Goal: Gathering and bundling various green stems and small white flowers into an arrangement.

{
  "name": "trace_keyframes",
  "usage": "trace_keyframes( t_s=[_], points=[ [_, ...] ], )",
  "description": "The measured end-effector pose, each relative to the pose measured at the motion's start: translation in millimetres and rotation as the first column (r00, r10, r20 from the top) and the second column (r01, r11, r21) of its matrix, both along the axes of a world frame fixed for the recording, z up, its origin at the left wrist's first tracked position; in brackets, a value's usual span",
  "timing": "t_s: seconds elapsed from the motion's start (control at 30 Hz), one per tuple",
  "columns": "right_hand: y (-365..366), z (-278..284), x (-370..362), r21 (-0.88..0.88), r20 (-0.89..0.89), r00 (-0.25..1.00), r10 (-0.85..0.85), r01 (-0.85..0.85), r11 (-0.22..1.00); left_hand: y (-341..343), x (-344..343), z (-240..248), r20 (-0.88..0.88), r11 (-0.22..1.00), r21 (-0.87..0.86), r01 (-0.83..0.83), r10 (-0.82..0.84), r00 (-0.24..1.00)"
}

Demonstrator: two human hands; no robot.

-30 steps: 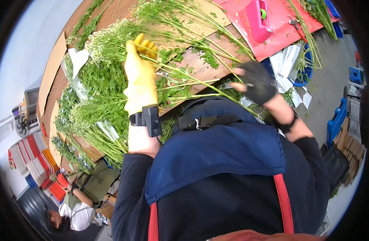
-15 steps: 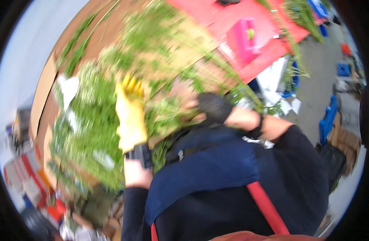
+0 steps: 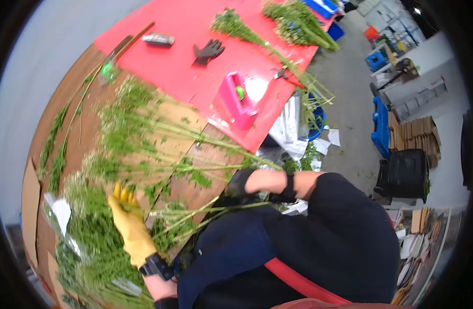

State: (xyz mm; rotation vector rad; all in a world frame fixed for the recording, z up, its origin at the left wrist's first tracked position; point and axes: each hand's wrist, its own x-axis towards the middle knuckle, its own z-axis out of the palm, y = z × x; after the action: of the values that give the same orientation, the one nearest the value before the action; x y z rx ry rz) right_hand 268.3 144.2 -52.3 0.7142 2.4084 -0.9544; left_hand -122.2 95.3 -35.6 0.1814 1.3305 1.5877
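My left hand (image 3: 129, 226), in a yellow glove, has its fingers curled round leafy flower stems (image 3: 205, 210) at the edge of a big green heap. The stems run rightward, their cut ends close to my body. My right hand (image 3: 239, 183), in a dark glove, is beside them; it is blurred and its fingers are hidden. Small whitish blooms and feathery leaves make up the heap of flowers (image 3: 92, 257) at the left. Beyond my hands, more long-stemmed flowers (image 3: 159, 126) lie across brown cardboard, heads to the left.
A red sheet (image 3: 180, 67) covers the table's far part, bearing a pink holder (image 3: 236, 100), a loose dark glove (image 3: 208, 52), pruning shears (image 3: 282, 74) and flower bunches (image 3: 298, 26). Off the table's right edge stand a blue bin (image 3: 319, 121) and white wrapping (image 3: 288, 126). A black bin (image 3: 404, 172) stands farther right.
My view has swung, showing more of the red sheet and the floor at right. My hands have drawn farther apart, and the stems now stretch between my left hand and my body.
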Motion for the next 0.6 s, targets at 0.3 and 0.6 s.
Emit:
trace_keyframes(
  t_s=[0.3, 0.6],
  points=[
    [49, -42, -46, 0.394, -0.436, 0.872, -0.223, 0.407, 0.824, -9, 44, 15, 0.275, 0.993, 0.104, 0.055, -0.081, 0.958],
    [56, -52, -44, -0.059, -0.503, 0.615, -0.607, 0.676, 0.735, -6, 40, 11, 0.29, 0.998, -0.043, -0.054, 0.064, 0.955]
  ],
)
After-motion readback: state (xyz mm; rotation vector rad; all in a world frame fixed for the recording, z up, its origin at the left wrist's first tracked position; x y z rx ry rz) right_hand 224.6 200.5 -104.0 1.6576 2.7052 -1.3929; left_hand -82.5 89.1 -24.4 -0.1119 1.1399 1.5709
